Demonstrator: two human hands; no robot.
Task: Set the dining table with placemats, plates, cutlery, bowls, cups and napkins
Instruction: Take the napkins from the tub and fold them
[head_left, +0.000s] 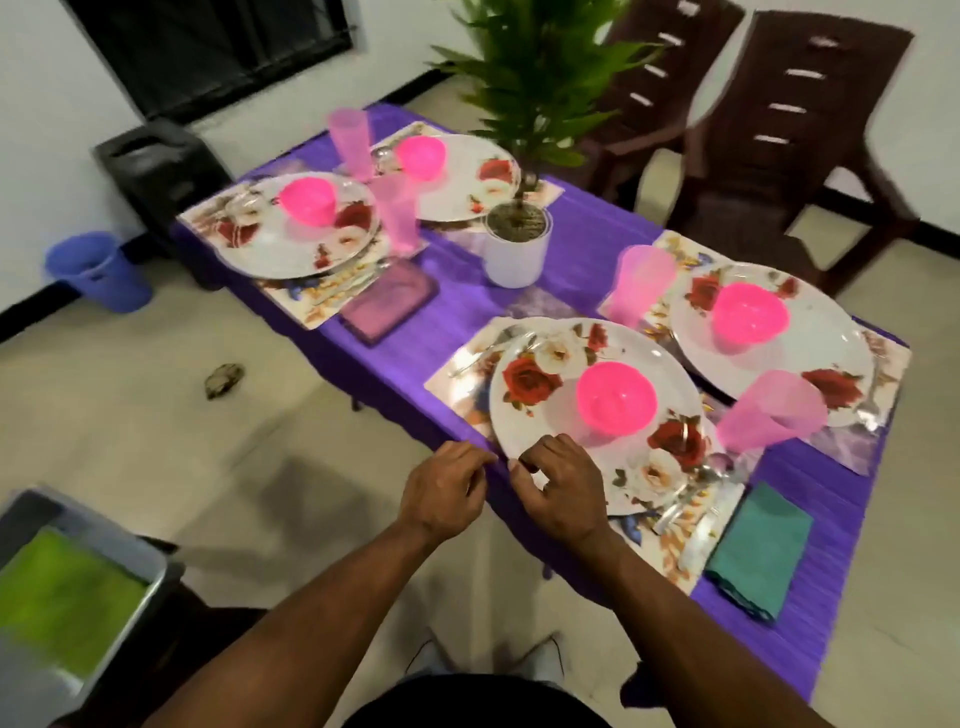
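Table (571, 249): covered by a purple cloth; four place settings laid, two at the near end, two at the far end
Near plate (550, 415): floral, on a placemat (457, 379) at the near left edge of the table; pink bowl (616, 397) stands on its middle
Left hand (441, 493): at the table's near left edge, just beside the near plate's rim; fingers curled, thumb and forefinger together; whether they pinch the cloth edge cannot be told
Right hand (563, 486): on the rim of the near plate; fingers curled, tips close together on the rim; a firm grip cannot be confirmed
Cutlery (696, 499): on the placemat beside the near plate, toward the near end
Teal napkin (758, 551): flat on the cloth at the near end, just beside the cutlery
Near cup (774, 413): pink, translucent, between the two near plates
Right plate (831, 358): at the right edge, carries a pink bowl (750, 314); pink cup (641, 283) just beside it
Far settings: two floral plates (291, 244) (467, 176) with pink bowls and two pink cups at the far corner
Purple napkin (387, 301): at the left edge, beside the far left placemat
Plant pot (517, 249): white, at the table's middle
Surroundings: two brown chairs (779, 130) beyond the right edge; blue bin (98, 270) on the floor; grey tub (78, 587) holding green cloth at lower left
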